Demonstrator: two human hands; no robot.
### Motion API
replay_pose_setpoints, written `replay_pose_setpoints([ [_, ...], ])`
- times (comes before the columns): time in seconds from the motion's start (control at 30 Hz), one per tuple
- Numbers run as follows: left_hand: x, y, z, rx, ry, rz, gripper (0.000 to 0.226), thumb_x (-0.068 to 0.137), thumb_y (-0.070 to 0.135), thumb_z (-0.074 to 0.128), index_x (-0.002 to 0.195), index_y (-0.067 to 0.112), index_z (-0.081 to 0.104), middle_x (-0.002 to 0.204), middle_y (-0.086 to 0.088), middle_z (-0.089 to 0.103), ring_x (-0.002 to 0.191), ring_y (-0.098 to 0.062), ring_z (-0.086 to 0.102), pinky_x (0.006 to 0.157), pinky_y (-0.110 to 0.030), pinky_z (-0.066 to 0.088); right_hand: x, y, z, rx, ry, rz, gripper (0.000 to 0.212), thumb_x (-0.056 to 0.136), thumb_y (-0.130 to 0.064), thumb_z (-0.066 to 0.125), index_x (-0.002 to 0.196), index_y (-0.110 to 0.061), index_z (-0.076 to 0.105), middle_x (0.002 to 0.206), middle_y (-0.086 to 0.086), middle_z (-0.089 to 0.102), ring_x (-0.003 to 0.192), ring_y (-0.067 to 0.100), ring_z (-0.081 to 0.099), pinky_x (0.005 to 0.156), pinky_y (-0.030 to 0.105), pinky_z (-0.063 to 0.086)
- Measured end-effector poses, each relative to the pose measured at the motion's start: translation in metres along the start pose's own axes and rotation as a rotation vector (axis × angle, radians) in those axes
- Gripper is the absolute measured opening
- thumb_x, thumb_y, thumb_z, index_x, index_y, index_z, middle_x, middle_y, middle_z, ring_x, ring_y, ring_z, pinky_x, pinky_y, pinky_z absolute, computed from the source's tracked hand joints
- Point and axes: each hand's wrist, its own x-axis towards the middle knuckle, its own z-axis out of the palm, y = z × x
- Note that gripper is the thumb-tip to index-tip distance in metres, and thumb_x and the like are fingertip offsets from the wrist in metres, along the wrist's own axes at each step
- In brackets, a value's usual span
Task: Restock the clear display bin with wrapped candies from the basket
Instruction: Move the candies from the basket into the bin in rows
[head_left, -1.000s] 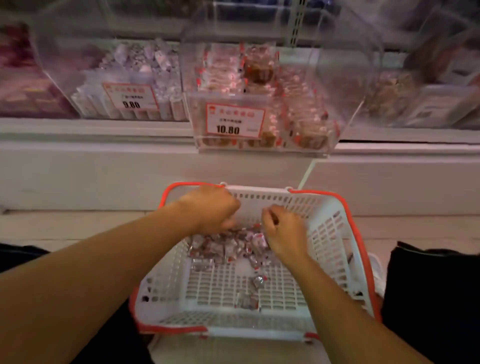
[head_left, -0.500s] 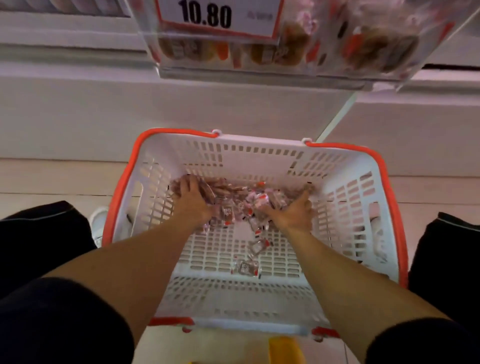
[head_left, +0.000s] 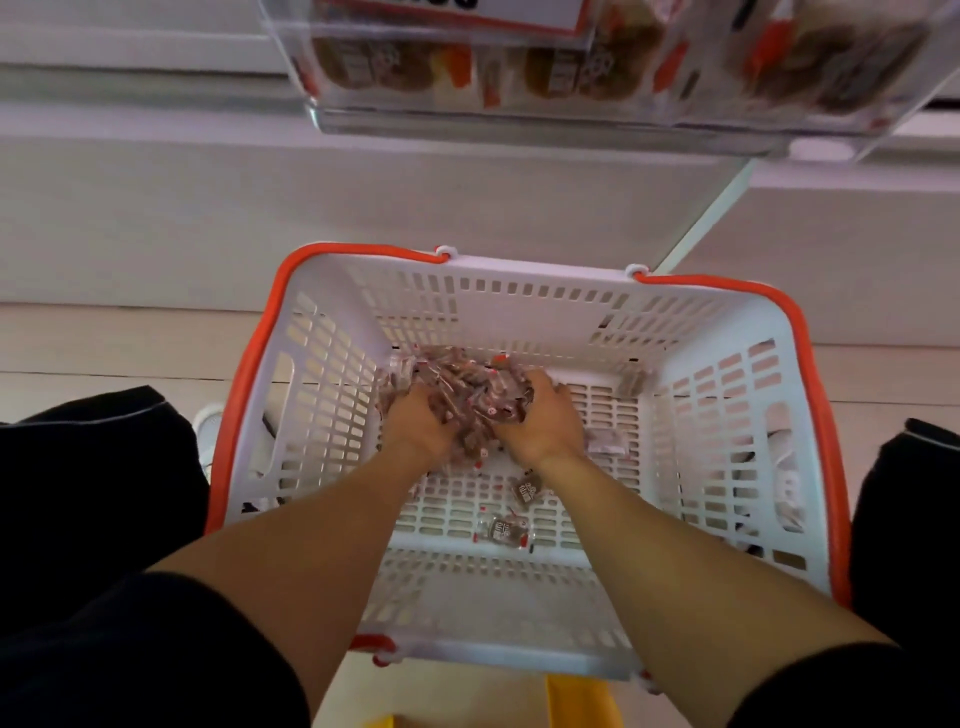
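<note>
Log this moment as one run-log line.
phase: scooping | left hand and right hand: cupped round candy pile | basket: loose candies left | display bin: above, untouched

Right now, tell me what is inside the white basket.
The basket holds a heap of wrapped candies, gathered between the left hand and right hand, plus loose candies nearer the person. The hands cover whatever lies beneath them.

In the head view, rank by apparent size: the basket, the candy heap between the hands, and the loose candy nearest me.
1. basket
2. candy heap, gathered between left hand and right hand
3. loose candy
</note>
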Motion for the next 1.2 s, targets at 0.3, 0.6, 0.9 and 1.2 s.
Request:
replay_pose_setpoints([
  [0.3, -0.033, -0.002, 0.01, -0.536, -0.36, -0.364, 0.011, 0.093, 0.0, 0.053, 0.087, -0.001, 0.063, 0.074, -0.016, 0.066, 0.054, -0.02, 0.059, 0.063, -0.03, 0.05, -0.015, 0.021, -0.018, 0.093, -0.195, 0.138, 0.064, 0.086, -0.014, 0.075, 0.143, -0.017, 0.044, 0.131, 0.01, 0.06, 0.113, 0.032, 0.061, 0.09, 0.039, 0.054],
  [0.6, -0.034, -0.008, -0.004, -0.963, -0.658, -0.585, 0.018, 0.087, -0.001, 0.052, 0.104, 0.006, 0.055, 0.103, -0.017, 0.066, 0.083, -0.028, 0.069, 0.076, -0.045, 0.058, -0.028, 0.02, -0.001, 0.361, -0.157, 0.268, 0.065, 0.083, -0.052, 0.073, 0.137, -0.025, 0.046, 0.126, -0.003, 0.06, 0.111, 0.025, 0.06, 0.092, 0.038, 0.049],
  [0.9, -0.035, -0.001, 0.003, -1.043, -0.58, -0.562, 0.021, 0.088, -0.012, 0.052, 0.107, -0.001, 0.052, 0.082, -0.017, 0.063, 0.066, -0.02, 0.059, 0.066, -0.034, 0.057, -0.014, 0.016, -0.013, 0.698, 0.113, 0.519, 0.007, 0.093, -0.016, 0.069, 0.086, -0.012, 0.069, 0.096, 0.008, 0.073, 0.071, 0.022, 0.064, 0.075, 0.044, 0.062],
  [1.2, -0.05, 0.028, -0.048, -1.271, -0.944, -0.453, 0.032, 0.087, 0.021, 0.053, 0.118, 0.013, 0.06, 0.096, -0.012, 0.063, 0.085, -0.028, 0.064, 0.086, -0.058, 0.053, -0.029, -0.026, -0.129, 0.469, -0.631, 0.029, 0.013, 0.084, -0.005, 0.074, 0.092, -0.014, 0.069, 0.084, 0.006, 0.074, 0.065, 0.014, 0.065, 0.054, 0.024, 0.05],
])
